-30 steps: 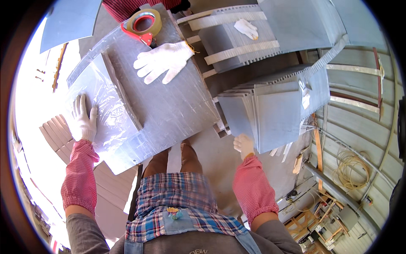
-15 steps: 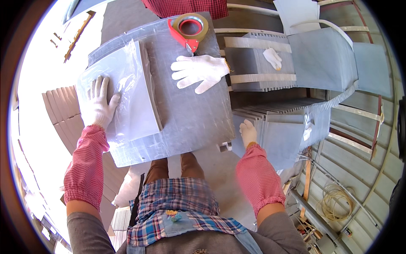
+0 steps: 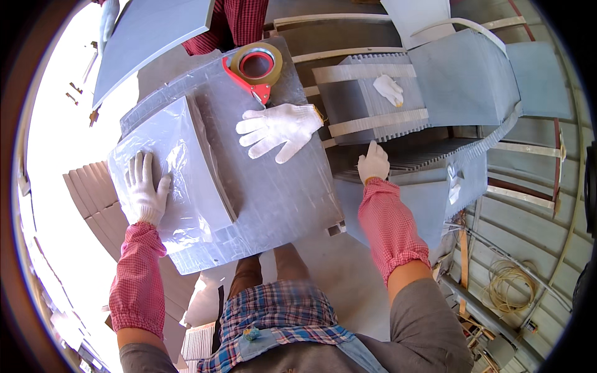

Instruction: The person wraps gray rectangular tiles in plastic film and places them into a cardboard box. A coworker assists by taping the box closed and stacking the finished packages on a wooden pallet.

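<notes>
My left hand [image 3: 144,189], in a white knit glove, lies flat with spread fingers on clear plastic film [image 3: 186,202]. The film covers part of a stack of flat grey sheets [image 3: 202,168] on a grey tabletop [image 3: 273,193]. My right hand [image 3: 374,163], also gloved, is over the near row of upright grey panels [image 3: 413,202]. Its index finger stretches forward and its thumb stands apart; the other fingers are partly hidden. No held object shows in it. Between my hands lie a loose white glove [image 3: 280,130] and a red tape dispenser [image 3: 255,71] with a tan roll.
Another row of grey panels [image 3: 373,96] stands on the right, with a second white glove [image 3: 388,90] on top. Beyond the table a person in red checked sleeves [image 3: 245,22] is beside a large grey panel [image 3: 158,37]. Folded cardboard [image 3: 96,193] is at the left.
My right hand has moved forward along the panels and its index finger has straightened. My left hand stays on the film. A large grey panel has come into view at the far left.
</notes>
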A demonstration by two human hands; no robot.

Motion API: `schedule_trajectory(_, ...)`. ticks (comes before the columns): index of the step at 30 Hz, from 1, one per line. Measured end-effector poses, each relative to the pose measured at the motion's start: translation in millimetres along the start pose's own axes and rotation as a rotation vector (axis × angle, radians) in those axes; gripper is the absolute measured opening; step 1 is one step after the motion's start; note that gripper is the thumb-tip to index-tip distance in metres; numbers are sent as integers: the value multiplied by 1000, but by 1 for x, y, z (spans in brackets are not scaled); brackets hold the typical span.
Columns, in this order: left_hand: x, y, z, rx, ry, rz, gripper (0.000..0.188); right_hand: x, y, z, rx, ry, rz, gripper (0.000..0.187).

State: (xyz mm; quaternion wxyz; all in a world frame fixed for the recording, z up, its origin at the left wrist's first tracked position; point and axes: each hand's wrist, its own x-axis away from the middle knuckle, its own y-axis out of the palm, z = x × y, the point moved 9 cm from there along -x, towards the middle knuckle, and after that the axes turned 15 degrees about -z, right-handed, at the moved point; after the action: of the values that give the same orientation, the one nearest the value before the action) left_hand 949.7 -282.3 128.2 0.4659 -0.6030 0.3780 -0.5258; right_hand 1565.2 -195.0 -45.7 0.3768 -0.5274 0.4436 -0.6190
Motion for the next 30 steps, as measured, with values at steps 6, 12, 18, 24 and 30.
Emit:
schedule_trajectory(6, 3, 3, -3, -21, 23, 53, 74, -33, -12, -5, -33, 124, -28, 55)
schedule_trajectory(12, -7, -11, 8, -42, 25, 32, 76, 15, -17, -16, -500, 90, -40, 57)
schedule_trajectory(18, 8, -10, -4, -71, -30, 56, 78, 103, -106, -134, -746, -280, 73, 44)
schedule_trajectory(24, 16, -11, -13, -35, -40, 55, 78, 188, -252, -303, -696, -936, 203, 31)
schedule_trajectory(30, 17, -30, -14, 29, -11, 100, 75, 234, -258, -459, -412, -1297, 16, 41)
